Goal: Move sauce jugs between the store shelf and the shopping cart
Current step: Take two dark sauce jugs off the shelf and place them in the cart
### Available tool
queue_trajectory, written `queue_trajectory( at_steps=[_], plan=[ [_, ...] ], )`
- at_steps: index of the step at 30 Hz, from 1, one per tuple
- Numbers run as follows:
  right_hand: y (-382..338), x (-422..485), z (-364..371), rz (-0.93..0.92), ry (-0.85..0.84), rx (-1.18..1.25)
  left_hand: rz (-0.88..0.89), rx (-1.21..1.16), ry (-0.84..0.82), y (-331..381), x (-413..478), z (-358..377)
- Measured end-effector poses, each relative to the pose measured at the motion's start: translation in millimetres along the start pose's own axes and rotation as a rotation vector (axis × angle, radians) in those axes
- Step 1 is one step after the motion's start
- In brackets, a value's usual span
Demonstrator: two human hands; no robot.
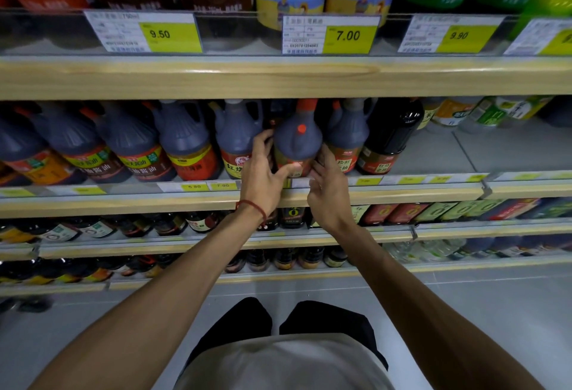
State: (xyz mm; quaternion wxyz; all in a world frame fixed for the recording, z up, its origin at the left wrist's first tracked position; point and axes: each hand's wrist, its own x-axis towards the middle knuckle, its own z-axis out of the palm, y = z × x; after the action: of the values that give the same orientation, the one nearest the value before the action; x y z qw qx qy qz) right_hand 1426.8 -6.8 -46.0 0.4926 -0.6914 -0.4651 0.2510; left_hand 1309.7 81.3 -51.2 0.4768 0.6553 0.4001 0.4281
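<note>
Task stage: judged from this view, one transfer is at its shelf end. No shopping cart shows, so whether the jug is arriving or leaving, and how many are already moved, cannot be told.
Store shelf (123,200): the wooden-edged tier at the level of the hands carries the jugs. More tiers of bottles sit above and below the hands.
Row of jugs (182,141): handled jugs run leftward from the left hand, upright and packed close together. One more stands just right of the right hand, then a dark round bottle (390,135).
Sauce jug (297,145): between the hands, upright at the front edge of the shelf, touching or nearly touching its neighbours.
Contents: it is dark right up into its shoulders, so it looks full. Its orange-red cap (306,104) is on.
Left hand (266,172): gripping the jug, with fingers curled round its left side and the thumb across the lower label.
Right hand (328,194): cupped on the jug's right side, with fingers slipped between it and the neighbour.
Left to do: carry or release this jug, then the rest.
</note>
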Motion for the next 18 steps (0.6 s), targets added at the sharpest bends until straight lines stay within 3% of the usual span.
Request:
queue_trajectory(
  at_steps=[14, 18],
  plan=[
    [1, 0, -4, -0.004, -0.087, -0.004, 0.005, 0.22, 0.082, -3, 0, 0],
    [-11, -5, -13, 0.067, -0.108, -0.053, -0.091, 0.158, 0.176, 10, -17, 8]
  ],
)
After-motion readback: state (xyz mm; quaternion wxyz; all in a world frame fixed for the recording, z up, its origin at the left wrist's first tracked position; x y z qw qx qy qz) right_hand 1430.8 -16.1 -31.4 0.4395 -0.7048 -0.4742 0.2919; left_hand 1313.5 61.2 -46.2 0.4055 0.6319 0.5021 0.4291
